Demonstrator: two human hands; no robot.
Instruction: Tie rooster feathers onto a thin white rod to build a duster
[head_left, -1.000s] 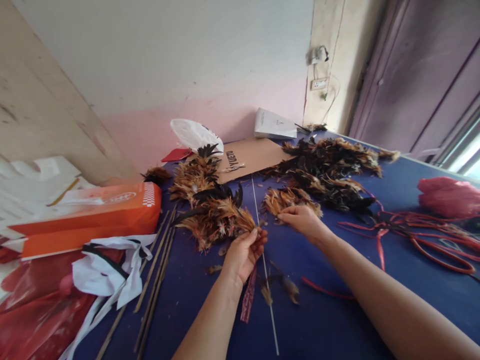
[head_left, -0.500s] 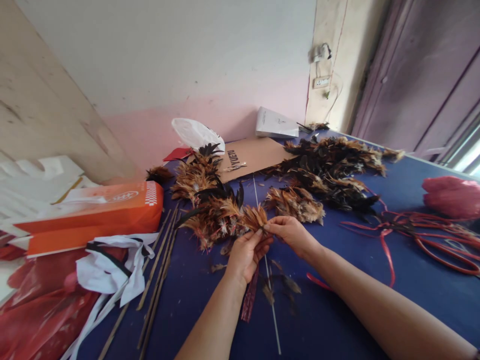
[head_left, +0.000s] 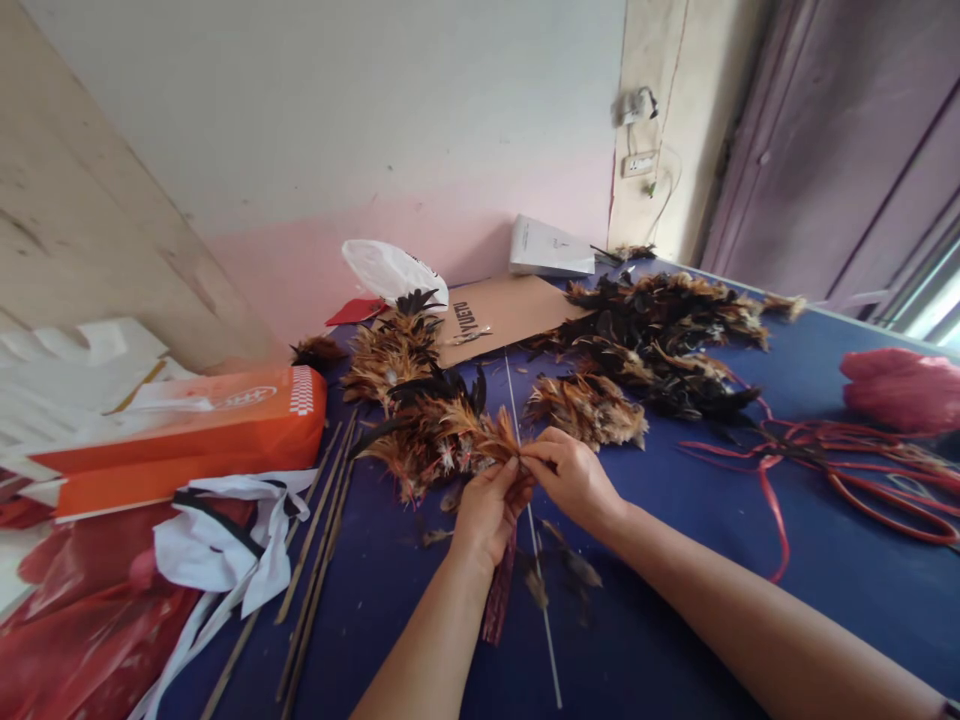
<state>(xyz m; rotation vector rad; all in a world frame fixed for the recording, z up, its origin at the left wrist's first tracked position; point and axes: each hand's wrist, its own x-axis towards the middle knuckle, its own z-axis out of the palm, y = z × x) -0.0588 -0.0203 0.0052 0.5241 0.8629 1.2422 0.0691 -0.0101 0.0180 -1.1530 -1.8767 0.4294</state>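
Observation:
A small bunch of brown feathers (head_left: 496, 432) fans out above my fingers, over the blue table (head_left: 420, 640). My left hand (head_left: 487, 508) is closed around its base. Thumb and fingers of my right hand (head_left: 571, 474) pinch the same base from the right, touching my left fingertips. A dark red ribbon (head_left: 497, 600) hangs down below my left hand. Just behind lies a pile of tied feather bunches (head_left: 442, 450), and a paler feather clump (head_left: 589, 408) rests to the right. The exact grip point is hidden by my fingers.
Thin sticks (head_left: 319, 560) lie left, beside an orange bag (head_left: 247, 425) and white cloth (head_left: 202, 540). Cardboard (head_left: 517, 310) and a dark feather heap (head_left: 667, 340) are at the back. Scissors (head_left: 885, 505) lie among red strips (head_left: 772, 510) on the right, near a pink bundle (head_left: 900, 392).
My right hand has shifted slightly left and inward, closer against my left fingers. A red strip end that showed by my right forearm is no longer visible. My left hand stays nearly still.

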